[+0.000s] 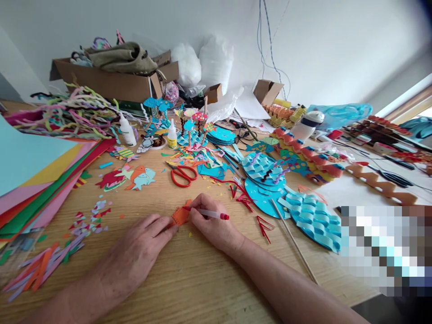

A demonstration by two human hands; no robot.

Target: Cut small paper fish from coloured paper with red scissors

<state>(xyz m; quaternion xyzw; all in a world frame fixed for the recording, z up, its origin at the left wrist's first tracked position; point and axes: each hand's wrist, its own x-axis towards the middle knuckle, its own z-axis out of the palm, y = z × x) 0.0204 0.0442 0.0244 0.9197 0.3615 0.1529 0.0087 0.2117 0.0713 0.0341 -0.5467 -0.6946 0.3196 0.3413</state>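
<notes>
A small orange paper piece (180, 215) lies on the wooden table between my two hands. My left hand (146, 238) presses the left edge of this piece with its fingertips close together. In my right hand (214, 227) is a marker (211, 213) with a clear barrel and red end, its tip resting on the orange paper near the top right. Red-handled scissors (182, 175) lie just beyond the paper. Cut paper fish (140, 176) are further left.
Coloured paper sheets (43, 189) and paper strips (43, 267) lie at left. Two glue bottles (172, 135) (127, 130) stand behind. Blue woven paper discs (312, 216) and a wooden stick (293, 240) are at right. A cardboard box (111, 85) sits at the back.
</notes>
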